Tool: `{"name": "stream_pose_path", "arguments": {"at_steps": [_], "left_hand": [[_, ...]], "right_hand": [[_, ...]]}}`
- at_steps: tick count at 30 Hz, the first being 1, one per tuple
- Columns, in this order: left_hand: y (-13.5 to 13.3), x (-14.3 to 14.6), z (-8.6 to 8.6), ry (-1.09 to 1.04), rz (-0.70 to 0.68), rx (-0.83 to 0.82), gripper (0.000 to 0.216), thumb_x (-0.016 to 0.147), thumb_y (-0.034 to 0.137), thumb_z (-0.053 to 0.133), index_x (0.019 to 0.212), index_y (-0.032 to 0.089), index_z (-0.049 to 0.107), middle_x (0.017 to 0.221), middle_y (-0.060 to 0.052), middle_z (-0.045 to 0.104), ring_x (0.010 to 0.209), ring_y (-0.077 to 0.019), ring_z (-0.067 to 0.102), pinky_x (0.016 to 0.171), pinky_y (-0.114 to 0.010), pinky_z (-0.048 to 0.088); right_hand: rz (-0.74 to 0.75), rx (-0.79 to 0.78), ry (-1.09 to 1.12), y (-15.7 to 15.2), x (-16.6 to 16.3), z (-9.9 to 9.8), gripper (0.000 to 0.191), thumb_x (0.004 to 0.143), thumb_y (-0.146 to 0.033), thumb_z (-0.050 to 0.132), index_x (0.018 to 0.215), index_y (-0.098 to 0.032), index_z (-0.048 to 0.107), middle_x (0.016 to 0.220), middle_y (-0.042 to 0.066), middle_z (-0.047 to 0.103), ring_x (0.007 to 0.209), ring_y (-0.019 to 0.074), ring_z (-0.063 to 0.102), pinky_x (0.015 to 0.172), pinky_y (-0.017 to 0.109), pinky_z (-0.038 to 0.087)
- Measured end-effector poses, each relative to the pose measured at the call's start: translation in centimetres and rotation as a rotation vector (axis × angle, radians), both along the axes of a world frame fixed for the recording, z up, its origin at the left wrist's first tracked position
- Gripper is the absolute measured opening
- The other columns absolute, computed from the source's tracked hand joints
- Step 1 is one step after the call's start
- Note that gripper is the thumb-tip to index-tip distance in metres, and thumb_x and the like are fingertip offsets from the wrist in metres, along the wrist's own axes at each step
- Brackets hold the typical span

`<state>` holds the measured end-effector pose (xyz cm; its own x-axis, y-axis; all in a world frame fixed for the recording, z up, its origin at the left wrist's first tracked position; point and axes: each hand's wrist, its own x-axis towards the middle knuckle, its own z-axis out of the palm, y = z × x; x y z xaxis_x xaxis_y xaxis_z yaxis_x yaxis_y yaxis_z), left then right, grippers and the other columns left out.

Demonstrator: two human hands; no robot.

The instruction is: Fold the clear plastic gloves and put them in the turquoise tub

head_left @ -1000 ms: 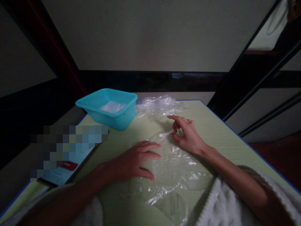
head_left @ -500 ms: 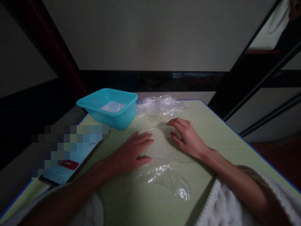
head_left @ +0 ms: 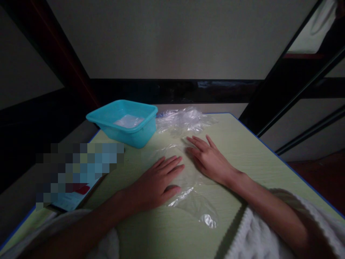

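Note:
A clear plastic bag (head_left: 192,201) lies folded and flat on the pale green table (head_left: 250,151). My left hand (head_left: 157,181) rests palm down on its left part, fingers stretched out. My right hand (head_left: 208,158) lies flat on its far right part, fingers spread and pointing away. Neither hand grips anything. Both forearms come out of white knitted sleeves at the bottom of the view.
A turquoise plastic tub (head_left: 124,122) with something pale inside stands at the far left of the table. A heap of crumpled clear plastic bags (head_left: 184,120) lies beside it at the far edge. A phone (head_left: 71,198) lies at the left edge. Dark bars frame both sides.
My right hand let go of the pinched bag edge and flattened out. The bag went from spread open to folded smaller. Both hands now press it flat.

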<state>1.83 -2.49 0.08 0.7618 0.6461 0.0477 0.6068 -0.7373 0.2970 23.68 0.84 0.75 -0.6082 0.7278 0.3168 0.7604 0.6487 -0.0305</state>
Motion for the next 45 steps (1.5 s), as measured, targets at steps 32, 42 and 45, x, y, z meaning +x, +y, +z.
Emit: {"name": "stream_pose_path", "arguments": {"at_steps": [32,42,45], "left_hand": [[0.4,-0.4,0.0,0.123,0.076,0.028,0.069,0.086,0.042,0.048,0.140,0.005,0.024,0.149,-0.018,0.018,0.139,-0.0280,0.013,0.110,-0.049,0.017],[-0.5,0.3,0.5,-0.046,-0.222,-0.029,0.058,0.088,0.039,0.048,0.138,0.012,0.034,0.147,-0.015,0.027,0.137,-0.0255,0.021,0.112,-0.043,0.019],[-0.7,0.4,0.5,0.018,-0.257,-0.059,0.065,0.086,0.050,0.049,0.140,0.016,0.032,0.149,-0.015,0.020,0.138,-0.0293,0.015,0.111,-0.048,0.015]], "right_hand": [[0.178,-0.368,-0.089,0.8,1.0,-0.8,0.072,0.090,-0.057,0.029,0.143,-0.010,0.022,0.148,0.018,0.018,0.136,0.0290,0.015,0.109,0.054,0.017],[0.106,-0.161,-0.002,0.7,0.9,-0.2,0.050,0.093,-0.039,0.035,0.136,-0.013,0.038,0.141,0.018,0.039,0.130,0.0289,0.035,0.105,0.057,0.024],[0.086,-0.113,0.041,0.5,0.5,0.3,0.042,0.094,-0.031,0.035,0.132,-0.014,0.043,0.139,0.017,0.042,0.128,0.0271,0.039,0.105,0.056,0.025]]}}
